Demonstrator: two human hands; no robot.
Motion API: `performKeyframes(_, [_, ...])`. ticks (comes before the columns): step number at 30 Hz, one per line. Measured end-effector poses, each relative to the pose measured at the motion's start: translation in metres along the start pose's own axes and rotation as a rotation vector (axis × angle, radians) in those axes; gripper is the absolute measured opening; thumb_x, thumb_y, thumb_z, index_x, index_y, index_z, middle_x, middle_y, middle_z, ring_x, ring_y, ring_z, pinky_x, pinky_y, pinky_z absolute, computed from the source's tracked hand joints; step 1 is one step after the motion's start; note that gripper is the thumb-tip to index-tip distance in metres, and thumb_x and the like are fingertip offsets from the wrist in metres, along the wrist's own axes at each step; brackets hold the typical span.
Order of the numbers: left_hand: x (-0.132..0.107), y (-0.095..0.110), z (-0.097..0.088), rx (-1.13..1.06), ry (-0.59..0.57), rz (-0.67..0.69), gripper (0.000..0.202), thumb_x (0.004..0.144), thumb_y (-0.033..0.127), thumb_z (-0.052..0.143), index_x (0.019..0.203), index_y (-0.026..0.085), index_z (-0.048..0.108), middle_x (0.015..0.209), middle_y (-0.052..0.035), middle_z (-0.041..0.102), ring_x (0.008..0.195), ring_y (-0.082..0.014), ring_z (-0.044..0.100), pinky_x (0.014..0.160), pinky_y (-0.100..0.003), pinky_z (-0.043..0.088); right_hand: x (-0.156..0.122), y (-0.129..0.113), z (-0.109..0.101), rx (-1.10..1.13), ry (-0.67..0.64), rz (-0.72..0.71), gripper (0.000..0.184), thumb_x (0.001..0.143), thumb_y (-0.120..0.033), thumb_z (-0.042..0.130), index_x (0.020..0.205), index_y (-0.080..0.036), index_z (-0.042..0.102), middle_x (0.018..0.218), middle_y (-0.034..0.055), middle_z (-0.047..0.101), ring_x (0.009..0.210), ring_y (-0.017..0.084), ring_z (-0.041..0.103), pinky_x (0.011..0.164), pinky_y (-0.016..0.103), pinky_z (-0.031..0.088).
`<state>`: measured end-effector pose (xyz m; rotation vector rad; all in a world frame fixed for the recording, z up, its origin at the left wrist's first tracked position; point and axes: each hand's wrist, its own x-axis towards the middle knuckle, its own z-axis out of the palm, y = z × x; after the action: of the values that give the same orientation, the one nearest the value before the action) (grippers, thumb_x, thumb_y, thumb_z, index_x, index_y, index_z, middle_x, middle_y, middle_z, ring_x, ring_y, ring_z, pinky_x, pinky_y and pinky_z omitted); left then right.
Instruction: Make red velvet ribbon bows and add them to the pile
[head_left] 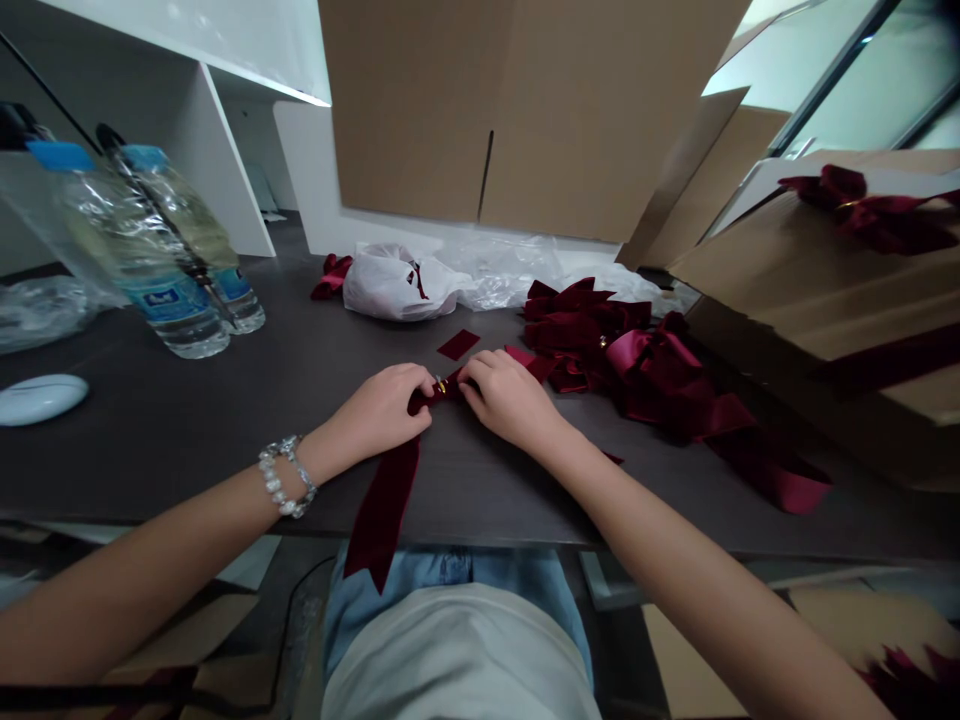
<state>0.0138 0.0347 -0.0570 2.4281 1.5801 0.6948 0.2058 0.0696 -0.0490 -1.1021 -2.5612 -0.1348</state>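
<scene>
Fingers [471,372] around burgundy velvet ribbon [424,401]

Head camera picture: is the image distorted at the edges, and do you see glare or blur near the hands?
In the head view, wide-angle distortion bends the edges: the table curves and the cardboard box leans. Light glares on the water bottles. The left hand and right hand on the burgundy ribbon show no clear blur.

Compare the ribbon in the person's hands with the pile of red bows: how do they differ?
The ribbon is one piece, pinched by the left hand and right hand; the pile of red bows lies untouched. The ribbon trails one long tail; the pile is many loops and tails heaped. Both are deep red.
</scene>
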Motion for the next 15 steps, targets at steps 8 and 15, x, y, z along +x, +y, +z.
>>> performKeyframes(8, [0.002,-0.003,-0.002,0.000,-0.002,0.065,0.012,0.076,0.018,0.052,0.087,0.018,0.058,0.121,-0.0085,0.060,0.115,-0.0232,0.056,0.103,-0.041,0.045,0.009,0.017,0.023,0.264,-0.062,-0.047,0.032,0.090,-0.034,0.063,0.112,-0.010,0.059,0.115,0.0140,0.061,0.109,0.025,0.054,0.094,0.037,0.042])
performKeyframes(15, [0.001,-0.002,-0.003,0.064,-0.055,0.088,0.030,0.079,0.018,0.049,0.108,0.018,0.058,0.116,-0.0078,0.064,0.110,-0.0230,0.058,0.101,-0.039,0.046,0.007,0.020,0.014,0.277,-0.007,-0.196,0.012,0.090,-0.021,0.063,0.101,-0.017,0.061,0.103,0.0054,0.063,0.098,0.018,0.057,0.084,0.028,0.042])
